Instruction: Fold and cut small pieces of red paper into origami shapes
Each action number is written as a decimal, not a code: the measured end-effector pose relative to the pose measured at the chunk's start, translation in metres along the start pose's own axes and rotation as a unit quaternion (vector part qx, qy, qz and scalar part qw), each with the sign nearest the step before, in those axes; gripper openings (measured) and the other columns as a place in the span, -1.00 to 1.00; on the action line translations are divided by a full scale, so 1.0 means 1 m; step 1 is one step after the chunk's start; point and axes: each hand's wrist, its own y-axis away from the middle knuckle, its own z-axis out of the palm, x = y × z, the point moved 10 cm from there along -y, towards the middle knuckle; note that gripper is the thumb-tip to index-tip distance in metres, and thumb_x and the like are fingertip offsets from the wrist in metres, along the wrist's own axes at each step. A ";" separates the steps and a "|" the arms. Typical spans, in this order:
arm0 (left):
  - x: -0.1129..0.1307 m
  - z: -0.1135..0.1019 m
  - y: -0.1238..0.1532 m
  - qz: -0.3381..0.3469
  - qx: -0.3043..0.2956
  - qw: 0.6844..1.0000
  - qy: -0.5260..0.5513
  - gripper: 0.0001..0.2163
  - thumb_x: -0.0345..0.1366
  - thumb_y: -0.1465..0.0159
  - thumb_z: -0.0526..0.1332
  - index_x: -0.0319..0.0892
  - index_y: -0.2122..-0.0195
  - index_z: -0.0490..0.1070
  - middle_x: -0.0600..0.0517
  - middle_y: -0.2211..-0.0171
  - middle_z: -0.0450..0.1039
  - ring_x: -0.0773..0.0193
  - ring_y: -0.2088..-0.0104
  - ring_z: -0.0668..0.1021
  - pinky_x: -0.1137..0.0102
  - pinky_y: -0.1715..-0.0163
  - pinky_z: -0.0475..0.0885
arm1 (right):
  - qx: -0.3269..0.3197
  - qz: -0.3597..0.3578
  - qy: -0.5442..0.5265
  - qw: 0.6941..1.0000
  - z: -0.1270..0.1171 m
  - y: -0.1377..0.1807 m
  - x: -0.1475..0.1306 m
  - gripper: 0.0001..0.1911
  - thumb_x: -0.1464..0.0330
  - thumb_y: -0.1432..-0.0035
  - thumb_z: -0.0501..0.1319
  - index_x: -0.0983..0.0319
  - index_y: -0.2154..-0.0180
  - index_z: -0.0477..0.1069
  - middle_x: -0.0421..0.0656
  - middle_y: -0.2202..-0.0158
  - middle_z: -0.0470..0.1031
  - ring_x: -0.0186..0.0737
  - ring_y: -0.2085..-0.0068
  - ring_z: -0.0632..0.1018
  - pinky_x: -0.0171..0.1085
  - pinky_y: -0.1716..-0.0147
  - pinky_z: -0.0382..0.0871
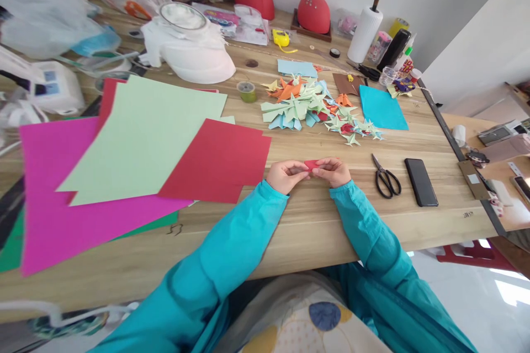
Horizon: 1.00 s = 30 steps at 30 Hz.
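1. a wooden table [314, 226] fills the view, seen from above by a seated person in teal sleeves.
2. far left, white plastic bags [37, 11] lie heaped at the table's far edge.
3. near left, a large magenta sheet [49, 198] lies flat, with a pale green sheet [141, 138] overlapping it.
4. a red sheet [219, 160] lies partly on top of the pale green sheet, and its right edge is just beside the hands.
5. beyond the sheets, a small green spool [247, 91] stands on the wood.
6. the left hand [285, 175] rests on the table near the front edge, its fingers drawn together and pinching the left end of a small red paper [311, 164].
7. the small red paper sits at the centre of the table, held between both hands, low over the wood.
8. the right hand [333, 171] meets it from the right, fingertips closed on the paper's other end.
9. farther back, a pile of folded paper shapes [314, 107] in green, blue, orange and red is spread out.
10. right of the pile lies a blue sheet [381, 108].
11. near right, black scissors [386, 177] lie closed, with a dark phone [420, 181] just beside them.
12. far right, a paper towel roll [365, 33] stands upright.
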 end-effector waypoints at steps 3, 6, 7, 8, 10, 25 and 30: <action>-0.002 0.001 -0.001 -0.012 -0.005 1.000 0.007 -0.76 -0.24 0.14 0.36 -0.26 0.48 0.43 0.00 0.57 0.52 0.22 0.50 0.57 0.35 0.37 0.49 | 0.004 -0.006 0.009 1.000 0.000 0.000 -0.001 -0.68 0.35 0.39 0.44 0.25 0.48 0.42 -0.25 0.55 0.54 -0.33 0.53 0.53 -0.32 0.43 0.48; -0.003 0.001 -0.001 -0.018 -0.010 1.000 0.012 -0.77 -0.25 0.13 0.36 -0.25 0.48 0.43 0.01 0.56 0.51 0.22 0.50 0.57 0.34 0.37 0.48 | -0.001 -0.012 0.016 1.000 0.000 0.000 -0.002 -0.68 0.33 0.39 0.44 0.24 0.48 0.42 -0.26 0.57 0.53 -0.33 0.53 0.53 -0.32 0.44 0.47; -0.003 0.001 -0.001 -0.018 -0.012 1.000 0.010 -0.78 -0.25 0.12 0.35 -0.25 0.47 0.43 0.01 0.56 0.51 0.22 0.50 0.57 0.34 0.37 0.48 | -0.002 -0.013 0.020 1.000 0.000 -0.001 -0.003 -0.68 0.33 0.39 0.44 0.24 0.49 0.41 -0.27 0.57 0.52 -0.34 0.53 0.53 -0.33 0.44 0.47; -0.003 0.002 -0.001 -0.018 -0.014 1.000 0.007 -0.78 -0.25 0.12 0.35 -0.24 0.47 0.43 0.01 0.56 0.51 0.23 0.50 0.57 0.35 0.37 0.48 | -0.003 -0.015 0.026 1.000 0.000 -0.001 -0.003 -0.69 0.33 0.38 0.43 0.23 0.50 0.41 -0.28 0.57 0.52 -0.34 0.53 0.52 -0.33 0.44 0.46; -0.002 0.002 -0.001 -0.015 -0.019 1.000 -0.006 -0.79 -0.23 0.10 0.34 -0.23 0.48 0.42 0.01 0.57 0.51 0.23 0.51 0.56 0.35 0.38 0.47 | 0.001 -0.019 0.042 0.999 -0.002 -0.001 -0.004 -0.70 0.34 0.39 0.43 0.23 0.52 0.40 -0.28 0.57 0.51 -0.35 0.53 0.52 -0.33 0.43 0.45; -0.004 0.003 -0.001 -0.012 -0.020 0.999 -0.023 -0.79 -0.24 0.11 0.34 -0.23 0.47 0.41 -0.01 0.53 0.52 0.21 0.46 0.57 0.35 0.35 0.48 | 0.001 -0.029 0.054 0.998 -0.001 0.000 -0.008 -0.71 0.35 0.38 0.43 0.25 0.52 0.40 -0.27 0.58 0.51 -0.35 0.54 0.51 -0.34 0.46 0.42; -0.001 0.002 0.001 -0.008 -0.018 1.000 -0.013 -0.78 -0.25 0.10 0.34 -0.24 0.46 0.43 -0.01 0.53 0.52 0.21 0.47 0.57 0.34 0.34 0.48 | -0.005 -0.012 0.024 1.000 -0.001 0.000 -0.004 -0.71 0.33 0.38 0.43 0.24 0.52 0.40 -0.27 0.58 0.51 -0.34 0.53 0.52 -0.33 0.45 0.44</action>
